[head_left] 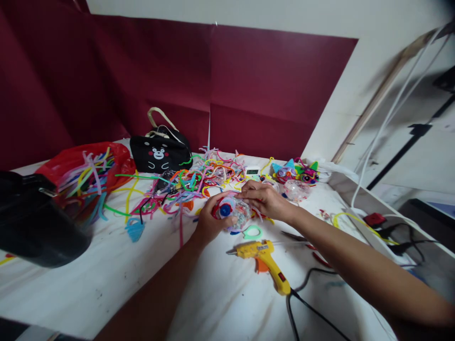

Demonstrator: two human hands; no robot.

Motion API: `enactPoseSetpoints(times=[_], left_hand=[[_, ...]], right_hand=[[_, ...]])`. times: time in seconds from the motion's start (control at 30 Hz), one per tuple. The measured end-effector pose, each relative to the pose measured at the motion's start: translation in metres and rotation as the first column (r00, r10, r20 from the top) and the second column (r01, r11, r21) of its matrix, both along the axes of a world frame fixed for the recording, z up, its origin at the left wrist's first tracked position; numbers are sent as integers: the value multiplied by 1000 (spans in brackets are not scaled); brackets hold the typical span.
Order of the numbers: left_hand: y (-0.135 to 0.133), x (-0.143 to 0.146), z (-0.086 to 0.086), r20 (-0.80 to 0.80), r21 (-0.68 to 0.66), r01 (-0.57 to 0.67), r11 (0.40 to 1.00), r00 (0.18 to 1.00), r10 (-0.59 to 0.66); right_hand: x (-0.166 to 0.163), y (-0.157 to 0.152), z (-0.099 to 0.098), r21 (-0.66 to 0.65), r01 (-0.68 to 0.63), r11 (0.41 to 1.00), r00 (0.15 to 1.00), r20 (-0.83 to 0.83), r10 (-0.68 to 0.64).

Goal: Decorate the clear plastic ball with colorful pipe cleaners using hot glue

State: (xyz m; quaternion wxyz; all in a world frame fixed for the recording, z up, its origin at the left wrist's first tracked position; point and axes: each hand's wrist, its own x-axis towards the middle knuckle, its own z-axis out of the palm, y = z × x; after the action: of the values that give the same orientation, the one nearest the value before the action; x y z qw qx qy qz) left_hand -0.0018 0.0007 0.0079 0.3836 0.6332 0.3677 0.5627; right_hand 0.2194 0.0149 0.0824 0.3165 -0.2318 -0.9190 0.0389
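Both my hands meet at the middle of the white table around a clear plastic ball (237, 213) filled with tiny beads, with a red and blue eye on its front. My left hand (209, 220) cups its left side, thumb across the front. My right hand (265, 199) grips it from the top right, fingers curled over it. Pipe-cleaner pieces stick out around the ball. A small green pipe-cleaner loop (253, 232) lies just below it.
A yellow glue gun (265, 258) with a black cord lies near me. A heap of coloured pipe cleaners (185, 182), a black bear bag (159, 151), a red plastic bag (88, 163), finished decorated balls (296, 177) and a black container (31, 222) ring the table.
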Motion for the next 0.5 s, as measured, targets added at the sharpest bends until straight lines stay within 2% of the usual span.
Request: enactPoseSetpoints(times=[0.17,0.5], left_hand=[[-2,1,5,75,-77,30,997,997,-25],[0,2,7,194,-123,26,992,981,-2]], right_hand=[[-2,-1,-5,-48,15,999,996,-88,-19],[-1,-6,-7,-103,-9,995,987,-162,-8]])
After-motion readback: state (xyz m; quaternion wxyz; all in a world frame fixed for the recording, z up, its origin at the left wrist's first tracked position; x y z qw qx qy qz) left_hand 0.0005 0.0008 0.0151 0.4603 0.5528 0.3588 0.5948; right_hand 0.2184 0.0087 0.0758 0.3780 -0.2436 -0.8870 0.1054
